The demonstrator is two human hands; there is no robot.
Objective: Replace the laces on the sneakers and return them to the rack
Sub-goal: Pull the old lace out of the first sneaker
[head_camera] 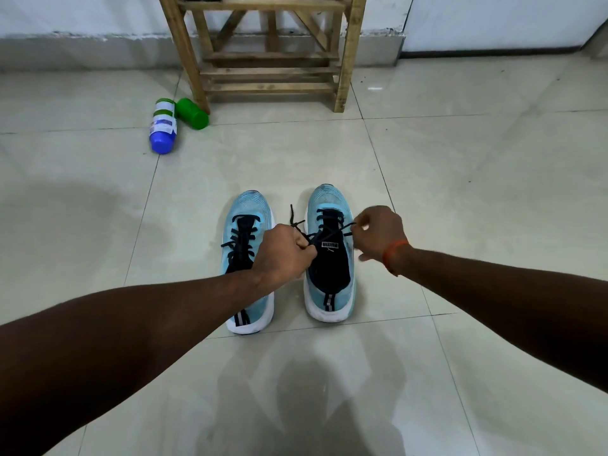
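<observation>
Two light-blue sneakers with white soles stand side by side on the tiled floor, toes pointing away from me. The left sneaker [243, 225] is laced with a dark lace. Over the right sneaker [329, 258], my left hand [284, 253] pinches one strand of its dark lace [316, 236] and my right hand [378, 233] pinches the other strand, both above the tongue. A loose lace end sticks up between the two shoes. My left forearm hides the rear half of the left sneaker.
A wooden shoe rack [269, 51] stands against the far wall, straight ahead. A blue-capped bottle [163, 126] and a green bottle [192, 113] lie on the floor by the rack's left leg. Glossy floor tiles [460, 192] stretch around the shoes.
</observation>
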